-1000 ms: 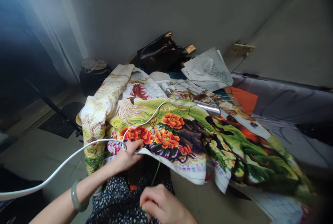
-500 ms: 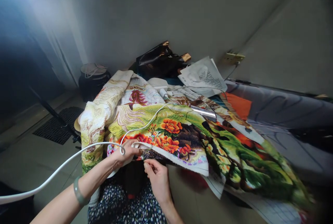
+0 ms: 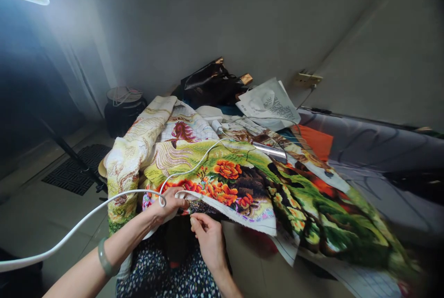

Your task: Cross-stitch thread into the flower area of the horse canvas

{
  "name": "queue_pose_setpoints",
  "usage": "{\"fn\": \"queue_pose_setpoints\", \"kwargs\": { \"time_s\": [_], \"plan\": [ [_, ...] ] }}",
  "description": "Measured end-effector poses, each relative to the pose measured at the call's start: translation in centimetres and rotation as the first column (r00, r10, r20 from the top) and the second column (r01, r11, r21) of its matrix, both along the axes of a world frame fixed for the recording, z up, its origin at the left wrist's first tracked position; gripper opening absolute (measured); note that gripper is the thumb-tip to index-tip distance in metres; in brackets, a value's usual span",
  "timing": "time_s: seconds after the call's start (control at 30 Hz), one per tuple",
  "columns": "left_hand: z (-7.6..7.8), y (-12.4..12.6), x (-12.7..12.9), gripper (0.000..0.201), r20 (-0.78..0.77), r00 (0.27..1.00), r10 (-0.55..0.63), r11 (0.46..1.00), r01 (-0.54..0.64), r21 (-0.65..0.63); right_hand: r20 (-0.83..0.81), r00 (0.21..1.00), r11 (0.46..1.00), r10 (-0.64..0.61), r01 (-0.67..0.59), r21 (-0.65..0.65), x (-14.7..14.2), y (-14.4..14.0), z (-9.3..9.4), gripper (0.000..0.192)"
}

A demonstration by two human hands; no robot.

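The cross-stitch canvas [image 3: 222,182], worked with orange flowers and green foliage, lies draped across a cluttered table, its near hem hanging over the person's lap in a spotted skirt [image 3: 173,275]. The left hand [image 3: 166,206], a green bangle [image 3: 104,258] on its wrist, closes on the folded hem and lifts it, thumb on top and fingers curled beneath the cloth. The right hand [image 3: 208,238] comes up from below with its fingertips pinched narrow just under the hem edge; whether a needle or thread sits between them is too small to tell. A white cable [image 3: 86,215] loops over the left hand and trails across the embroidery toward a white charger [image 3: 218,126]. Working here well likely means keeping the hem taut and flat with the left grip, so the stitched face shows, and holding the cable clear of the working spot. A slim silver lamp [image 3: 270,150] lies farther back on the cloth, near a black bag [image 3: 211,83] and a printed plastic bag [image 3: 268,103].
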State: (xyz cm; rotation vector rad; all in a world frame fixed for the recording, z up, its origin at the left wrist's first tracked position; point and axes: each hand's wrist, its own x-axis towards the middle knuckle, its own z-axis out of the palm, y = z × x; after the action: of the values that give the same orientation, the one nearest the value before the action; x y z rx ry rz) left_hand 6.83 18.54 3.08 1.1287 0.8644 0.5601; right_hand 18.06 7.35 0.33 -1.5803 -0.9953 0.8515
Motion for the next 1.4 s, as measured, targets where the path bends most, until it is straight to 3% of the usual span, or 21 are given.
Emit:
{"fn": "queue_pose_setpoints", "kwargs": {
  "time_s": [0.33,0.67,1.0,1.4],
  "plan": [
    [-0.7,0.3,0.0,0.017,-0.020,1.000,-0.004,1.000,0.004,0.004,-0.008,1.000,1.000,0.010,-0.010,-0.009,0.2,0.2,0.2,0.024],
    [-0.6,0.3,0.1,0.015,0.000,1.000,0.004,1.000,-0.003,-0.016,-0.083,0.993,0.996,-0.086,0.087,0.010,-0.8,0.4,-0.6,0.032],
    [-1.0,0.3,0.1,0.013,0.033,0.999,0.007,0.999,-0.006,-0.037,-0.164,0.978,0.992,-0.127,0.128,-0.010,-1.6,0.6,-0.3,0.031],
    [-0.5,0.0,0.0,0.015,0.020,0.999,0.035,0.998,-0.034,-0.048,-0.218,0.958,0.979,-0.186,0.199,0.037,-1.9,1.1,-1.5,0.028]
  ]
}}
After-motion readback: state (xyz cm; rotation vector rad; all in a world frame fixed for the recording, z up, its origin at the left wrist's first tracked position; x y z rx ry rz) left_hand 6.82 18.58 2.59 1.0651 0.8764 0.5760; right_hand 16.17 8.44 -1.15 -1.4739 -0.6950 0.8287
